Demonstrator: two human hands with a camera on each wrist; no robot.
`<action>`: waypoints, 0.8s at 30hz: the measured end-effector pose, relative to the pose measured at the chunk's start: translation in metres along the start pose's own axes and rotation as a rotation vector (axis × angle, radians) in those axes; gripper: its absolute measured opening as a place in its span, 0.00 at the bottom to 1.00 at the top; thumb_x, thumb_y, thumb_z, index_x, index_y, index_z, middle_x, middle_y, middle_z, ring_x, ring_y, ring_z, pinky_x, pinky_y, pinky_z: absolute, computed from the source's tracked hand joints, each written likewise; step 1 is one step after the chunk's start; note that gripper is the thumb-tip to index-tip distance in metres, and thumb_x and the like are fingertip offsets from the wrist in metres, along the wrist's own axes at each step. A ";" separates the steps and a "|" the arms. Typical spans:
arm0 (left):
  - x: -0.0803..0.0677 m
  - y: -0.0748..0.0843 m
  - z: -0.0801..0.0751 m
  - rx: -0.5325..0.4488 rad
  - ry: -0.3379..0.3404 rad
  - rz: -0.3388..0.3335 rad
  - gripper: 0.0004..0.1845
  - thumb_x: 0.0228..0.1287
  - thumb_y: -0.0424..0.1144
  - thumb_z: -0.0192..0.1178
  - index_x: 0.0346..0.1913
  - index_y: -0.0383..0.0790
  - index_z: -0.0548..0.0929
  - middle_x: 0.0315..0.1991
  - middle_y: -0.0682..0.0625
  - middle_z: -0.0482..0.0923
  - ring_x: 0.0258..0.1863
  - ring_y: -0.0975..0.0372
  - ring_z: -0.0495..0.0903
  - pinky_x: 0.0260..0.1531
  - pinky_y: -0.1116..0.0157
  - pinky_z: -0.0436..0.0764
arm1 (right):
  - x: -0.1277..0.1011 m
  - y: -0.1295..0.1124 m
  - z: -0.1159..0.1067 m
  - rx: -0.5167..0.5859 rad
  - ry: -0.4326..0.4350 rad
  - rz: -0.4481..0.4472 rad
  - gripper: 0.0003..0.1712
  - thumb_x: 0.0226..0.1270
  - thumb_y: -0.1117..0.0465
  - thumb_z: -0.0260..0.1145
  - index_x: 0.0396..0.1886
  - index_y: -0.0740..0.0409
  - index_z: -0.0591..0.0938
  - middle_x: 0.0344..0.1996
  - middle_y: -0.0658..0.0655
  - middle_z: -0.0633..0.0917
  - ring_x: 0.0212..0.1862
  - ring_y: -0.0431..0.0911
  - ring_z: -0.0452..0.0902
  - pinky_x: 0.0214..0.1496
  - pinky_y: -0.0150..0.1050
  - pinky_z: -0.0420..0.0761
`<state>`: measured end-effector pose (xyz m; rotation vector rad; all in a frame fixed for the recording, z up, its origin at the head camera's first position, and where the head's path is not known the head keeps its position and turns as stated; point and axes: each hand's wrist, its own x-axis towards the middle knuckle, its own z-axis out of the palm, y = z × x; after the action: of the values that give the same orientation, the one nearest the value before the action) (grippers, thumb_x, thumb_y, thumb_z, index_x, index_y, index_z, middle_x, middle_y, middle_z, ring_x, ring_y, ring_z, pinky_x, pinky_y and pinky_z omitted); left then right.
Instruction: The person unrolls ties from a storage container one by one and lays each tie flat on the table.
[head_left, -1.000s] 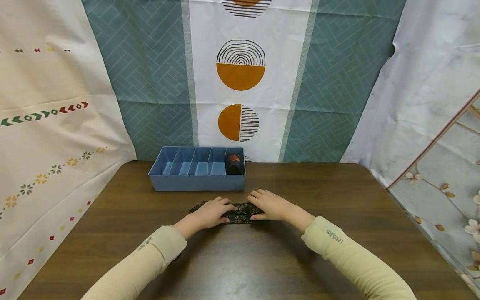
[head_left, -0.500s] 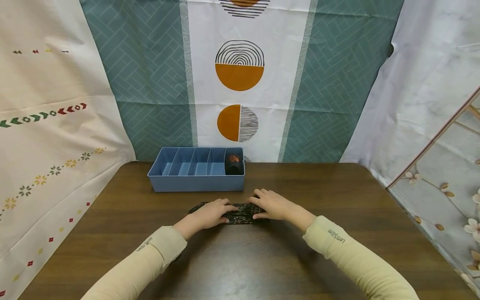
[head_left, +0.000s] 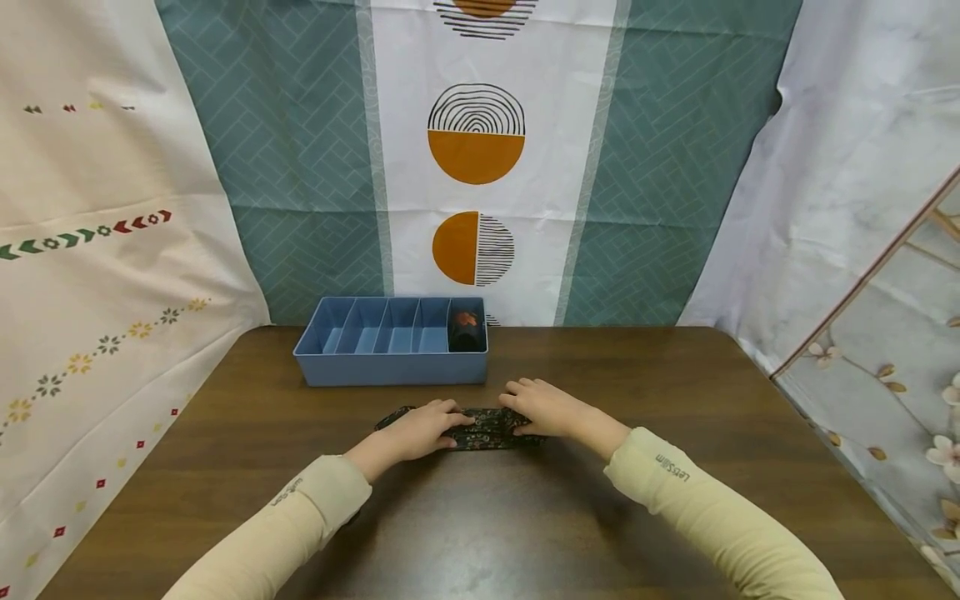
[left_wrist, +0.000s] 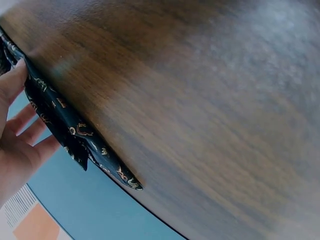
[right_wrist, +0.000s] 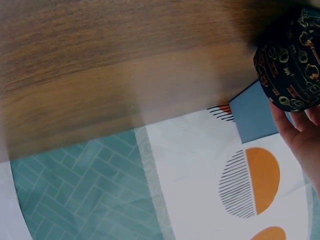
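Note:
A black cloth with a small key print (head_left: 487, 440) lies on the table as a long narrow folded strip. Over its left part lies my left hand (head_left: 420, 429), thumb along the near edge and fingers along the far one. In the left wrist view, the strip's loose pointed end (left_wrist: 107, 157) sticks out past that hand. My right hand (head_left: 547, 408) grips the strip's right end, bunched into a thick roll (right_wrist: 290, 62) in the right wrist view. The underside of the roll is hidden.
Beyond the hands stands a blue divided box (head_left: 393, 369). Its far-right compartment holds a dark rolled item with an orange motif (head_left: 467, 329). The brown wooden table (head_left: 637, 367) ends at patterned curtains (head_left: 652, 183) behind and at both sides.
My right hand has shifted slightly to the right, and a bit more of the cloth shows beside its thumb. My left hand stays nearly in place on the strip.

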<state>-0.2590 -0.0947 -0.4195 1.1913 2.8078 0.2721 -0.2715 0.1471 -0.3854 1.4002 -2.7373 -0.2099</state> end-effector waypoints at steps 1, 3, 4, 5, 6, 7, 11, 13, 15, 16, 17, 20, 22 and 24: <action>0.000 0.000 0.000 0.000 0.001 0.005 0.23 0.62 0.40 0.61 0.61 0.44 0.76 0.51 0.46 0.74 0.50 0.54 0.75 0.47 0.57 0.79 | 0.000 -0.001 0.000 0.003 -0.007 0.001 0.23 0.55 0.52 0.72 0.49 0.55 0.78 0.42 0.55 0.78 0.43 0.48 0.76 0.46 0.42 0.79; -0.001 0.000 0.001 -0.001 0.004 0.014 0.23 0.62 0.40 0.61 0.60 0.43 0.77 0.51 0.46 0.74 0.50 0.54 0.75 0.47 0.57 0.79 | -0.001 -0.002 0.000 0.006 -0.021 0.004 0.24 0.55 0.53 0.72 0.50 0.55 0.78 0.42 0.55 0.78 0.43 0.48 0.76 0.45 0.42 0.79; -0.001 -0.001 0.001 0.004 0.007 0.018 0.23 0.62 0.40 0.61 0.60 0.43 0.77 0.50 0.46 0.75 0.49 0.55 0.75 0.47 0.58 0.79 | -0.001 -0.002 -0.001 0.009 -0.026 0.007 0.24 0.55 0.54 0.72 0.51 0.56 0.78 0.42 0.55 0.78 0.42 0.48 0.76 0.45 0.42 0.79; 0.000 -0.001 0.001 0.004 0.010 0.022 0.23 0.62 0.40 0.62 0.60 0.43 0.77 0.50 0.46 0.75 0.49 0.55 0.75 0.47 0.58 0.79 | -0.001 -0.002 -0.001 0.009 -0.031 0.012 0.25 0.55 0.54 0.72 0.51 0.55 0.77 0.42 0.55 0.78 0.42 0.48 0.76 0.45 0.42 0.79; 0.000 -0.001 0.001 0.005 0.012 0.024 0.23 0.62 0.40 0.62 0.60 0.43 0.77 0.50 0.46 0.75 0.49 0.55 0.76 0.47 0.58 0.79 | -0.001 -0.002 -0.002 0.010 -0.036 0.018 0.26 0.55 0.55 0.73 0.52 0.55 0.77 0.42 0.55 0.78 0.42 0.48 0.76 0.45 0.42 0.79; 0.000 -0.001 0.001 0.006 0.013 0.025 0.23 0.62 0.40 0.62 0.60 0.43 0.77 0.50 0.46 0.75 0.49 0.55 0.76 0.47 0.58 0.79 | -0.001 -0.002 -0.003 0.013 -0.043 0.024 0.27 0.54 0.55 0.73 0.54 0.55 0.77 0.42 0.56 0.77 0.42 0.49 0.76 0.45 0.42 0.79; -0.001 -0.001 0.000 0.007 0.008 0.022 0.23 0.62 0.41 0.61 0.60 0.44 0.77 0.50 0.46 0.74 0.48 0.54 0.76 0.47 0.57 0.79 | 0.000 -0.001 -0.005 0.005 -0.089 0.054 0.30 0.56 0.56 0.72 0.58 0.53 0.75 0.44 0.56 0.77 0.44 0.49 0.76 0.45 0.44 0.79; -0.001 -0.002 -0.001 0.005 0.004 0.021 0.23 0.62 0.41 0.61 0.61 0.44 0.76 0.50 0.46 0.74 0.48 0.54 0.76 0.46 0.57 0.79 | 0.000 -0.001 -0.005 -0.007 -0.111 0.066 0.29 0.57 0.55 0.71 0.58 0.52 0.75 0.46 0.57 0.76 0.46 0.50 0.76 0.47 0.45 0.79; -0.001 -0.002 -0.002 0.004 0.003 0.020 0.23 0.62 0.41 0.61 0.61 0.44 0.76 0.50 0.45 0.74 0.48 0.54 0.76 0.46 0.56 0.79 | -0.001 -0.001 -0.006 -0.014 -0.123 0.075 0.27 0.57 0.55 0.71 0.57 0.51 0.76 0.48 0.57 0.76 0.47 0.50 0.76 0.48 0.45 0.79; -0.001 -0.002 -0.002 0.003 0.003 0.020 0.23 0.62 0.41 0.61 0.61 0.44 0.76 0.51 0.45 0.74 0.48 0.54 0.76 0.46 0.57 0.79 | -0.001 -0.001 -0.007 -0.019 -0.126 0.078 0.26 0.57 0.55 0.71 0.56 0.51 0.77 0.49 0.57 0.76 0.48 0.50 0.76 0.49 0.46 0.79; -0.001 -0.002 -0.002 0.001 0.004 0.021 0.23 0.62 0.40 0.61 0.61 0.44 0.76 0.51 0.45 0.74 0.48 0.54 0.76 0.46 0.57 0.79 | -0.001 -0.001 -0.007 -0.024 -0.125 0.076 0.25 0.57 0.55 0.71 0.55 0.51 0.77 0.50 0.57 0.77 0.49 0.50 0.76 0.49 0.46 0.79; -0.001 -0.003 -0.002 0.000 0.006 0.025 0.23 0.62 0.40 0.61 0.61 0.43 0.77 0.50 0.45 0.74 0.48 0.54 0.75 0.46 0.57 0.79 | -0.002 -0.001 -0.007 -0.029 -0.117 0.063 0.25 0.56 0.57 0.72 0.53 0.53 0.78 0.50 0.56 0.77 0.50 0.50 0.76 0.50 0.46 0.79; -0.001 -0.003 -0.001 0.000 0.005 0.028 0.23 0.62 0.40 0.61 0.61 0.43 0.77 0.50 0.45 0.74 0.48 0.54 0.75 0.46 0.57 0.79 | -0.002 0.000 -0.006 -0.029 -0.112 0.052 0.25 0.55 0.58 0.73 0.53 0.53 0.78 0.51 0.55 0.78 0.51 0.50 0.76 0.50 0.46 0.79; -0.001 -0.004 -0.001 -0.006 0.006 0.031 0.23 0.62 0.40 0.61 0.61 0.43 0.76 0.50 0.45 0.74 0.48 0.54 0.75 0.46 0.57 0.79 | -0.003 0.000 -0.006 -0.024 -0.111 0.044 0.25 0.54 0.59 0.73 0.53 0.54 0.77 0.51 0.55 0.78 0.51 0.50 0.76 0.51 0.45 0.79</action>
<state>-0.2608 -0.0984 -0.4195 1.2359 2.7937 0.2862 -0.2693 0.1491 -0.3795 1.3606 -2.8408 -0.3261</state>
